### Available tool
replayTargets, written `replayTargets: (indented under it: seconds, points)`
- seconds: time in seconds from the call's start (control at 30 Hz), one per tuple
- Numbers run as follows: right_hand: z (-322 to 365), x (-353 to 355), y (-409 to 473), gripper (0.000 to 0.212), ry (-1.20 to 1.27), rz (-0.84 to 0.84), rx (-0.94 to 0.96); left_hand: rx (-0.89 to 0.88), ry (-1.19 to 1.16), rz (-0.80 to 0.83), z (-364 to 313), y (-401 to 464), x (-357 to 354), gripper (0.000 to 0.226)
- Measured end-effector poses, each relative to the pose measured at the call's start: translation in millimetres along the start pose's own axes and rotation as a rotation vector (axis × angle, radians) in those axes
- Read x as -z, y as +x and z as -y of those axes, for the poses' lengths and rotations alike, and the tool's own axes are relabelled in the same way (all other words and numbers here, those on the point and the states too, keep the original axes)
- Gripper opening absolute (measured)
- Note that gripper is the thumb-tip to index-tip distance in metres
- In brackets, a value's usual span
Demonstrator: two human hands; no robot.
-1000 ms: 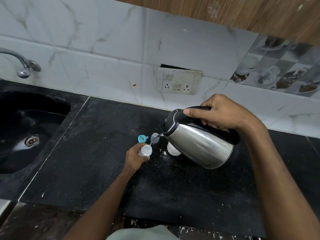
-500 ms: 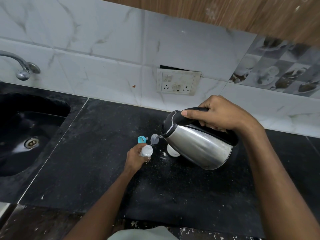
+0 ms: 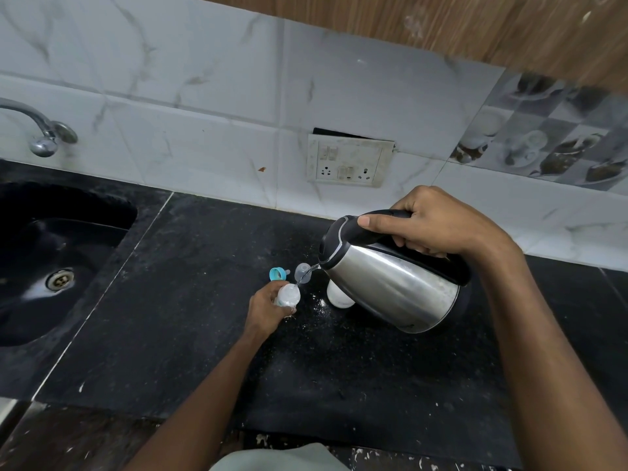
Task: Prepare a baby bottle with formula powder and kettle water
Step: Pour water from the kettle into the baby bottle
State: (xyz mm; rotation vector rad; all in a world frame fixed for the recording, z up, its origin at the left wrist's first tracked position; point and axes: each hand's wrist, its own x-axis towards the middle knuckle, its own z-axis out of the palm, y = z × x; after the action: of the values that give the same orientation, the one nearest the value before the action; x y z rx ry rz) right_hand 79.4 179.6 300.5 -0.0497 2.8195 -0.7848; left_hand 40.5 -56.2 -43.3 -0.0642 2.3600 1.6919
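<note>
Right hand (image 3: 438,226) wraps the handle of the tilted steel kettle (image 3: 390,287), thin water stream falling into the baby bottle (image 3: 288,295) that the left hand (image 3: 268,309) grips upright on the black worktop (image 3: 190,334), blue cap (image 3: 277,274) just behind, white container (image 3: 338,297) beside.

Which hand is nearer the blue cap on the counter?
Left. The left hand grips the bottle just below the blue cap; the right hand holds the kettle handle, well off to the right.
</note>
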Motion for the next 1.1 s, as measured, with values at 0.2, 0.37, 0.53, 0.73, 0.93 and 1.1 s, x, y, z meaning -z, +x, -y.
replayTargets:
  seconds: [0.2, 0.37, 0.53, 0.73, 0.93, 1.1]
  points:
    - [-2, 1, 0, 0.075, -0.007, -0.003, 0.011, 0.006, 0.007, -0.005, 0, 2, -2, 0.058]
    - [-3, 1, 0, 0.074, -0.004, 0.003, 0.013, 0.004, 0.018, 0.004, -4, 4, -3, 0.059]
    - [-4, 0, 2, 0.074, 0.003, 0.012, 0.024, -0.013, 0.007, -0.003, -7, 4, -5, 0.057]
    - [-12, -6, 6, 0.075, 0.036, 0.004, 0.038, -0.038, -0.042, -0.006, -17, 4, -7, 0.058]
    - [-35, -25, 10, 0.068, 0.182, -0.02, -0.049, -0.07, -0.105, -0.037, -29, 3, -6, 0.054]
    - [-57, -46, 11, 0.069, 0.329, -0.04, -0.109, -0.088, -0.13, -0.046, -35, 5, -3, 0.055]
